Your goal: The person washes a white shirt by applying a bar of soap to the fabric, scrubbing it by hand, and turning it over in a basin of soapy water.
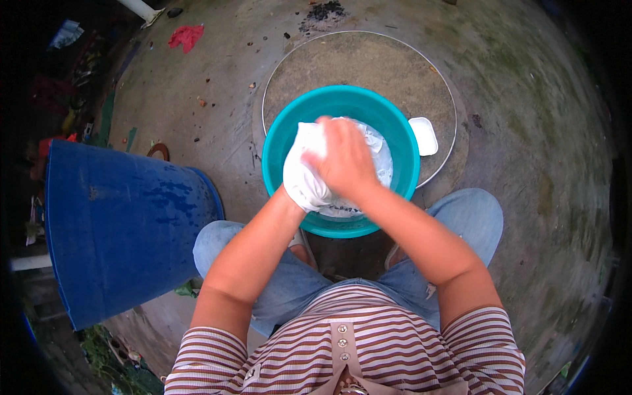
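A white cloth (pixel 306 168) is draped over my left hand and covers it down to the wrist (pixel 293 201). The fingers beneath cannot be made out. My right hand (pixel 348 158), blurred by motion, presses against the cloth from the right with its fingers curled onto it. Both hands are above a round teal plastic basin (pixel 340 229). More white fabric (pixel 376 143) lies wet inside, in what looks like sudsy water; part of it bears dark printing near the basin's front.
A large blue plastic barrel (pixel 123 227) lies tilted at left. Beside the basin's right rim is a small white plastic dish or lid (pixel 423 136). The basin stands partly on a round concrete cover (pixel 345 59). A red cloth (pixel 186 37) lies on the concrete floor (pixel 227 94) farther off.
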Available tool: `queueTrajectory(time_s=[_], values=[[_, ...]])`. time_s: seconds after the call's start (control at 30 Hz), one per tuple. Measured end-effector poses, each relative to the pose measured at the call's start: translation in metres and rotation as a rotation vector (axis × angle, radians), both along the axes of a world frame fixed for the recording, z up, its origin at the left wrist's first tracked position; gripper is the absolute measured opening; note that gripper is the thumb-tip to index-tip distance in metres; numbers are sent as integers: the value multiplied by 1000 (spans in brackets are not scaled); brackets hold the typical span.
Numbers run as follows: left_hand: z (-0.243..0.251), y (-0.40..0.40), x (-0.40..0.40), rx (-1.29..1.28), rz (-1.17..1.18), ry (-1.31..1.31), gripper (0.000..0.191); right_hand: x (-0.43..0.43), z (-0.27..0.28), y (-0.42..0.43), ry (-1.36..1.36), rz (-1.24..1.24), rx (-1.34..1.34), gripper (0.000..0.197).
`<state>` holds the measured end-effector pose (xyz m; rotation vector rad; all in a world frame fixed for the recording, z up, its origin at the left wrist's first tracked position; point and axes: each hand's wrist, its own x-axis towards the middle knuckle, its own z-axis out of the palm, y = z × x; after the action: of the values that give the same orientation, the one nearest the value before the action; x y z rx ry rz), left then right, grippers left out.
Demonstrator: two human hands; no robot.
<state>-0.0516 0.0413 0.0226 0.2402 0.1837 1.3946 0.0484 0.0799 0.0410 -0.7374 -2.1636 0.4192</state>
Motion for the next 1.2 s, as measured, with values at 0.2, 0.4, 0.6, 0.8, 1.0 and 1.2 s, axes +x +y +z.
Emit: queueTrajectory(time_s=[0.2,0.4,0.6,0.8,1.0,1.2], values=[[-29,0,-13,-100,-81,-82,49,0,-16,-11,29,-78,-173,60],[-9,-1,-9,-165,30,139,40,3,-24,17,132,13,-302,59],[11,3,-12,224,194,1043,33,21,-4,52,754,214,-1502,40],[-2,-1,-6,-141,-21,95,28,3,-32,-6,110,-43,-404,39],[8,-9,-2,-13,81,596,38,3,-4,-7,-18,74,-137,57],[31,0,1,305,64,1263,44,23,-28,59,143,-92,-588,49]])
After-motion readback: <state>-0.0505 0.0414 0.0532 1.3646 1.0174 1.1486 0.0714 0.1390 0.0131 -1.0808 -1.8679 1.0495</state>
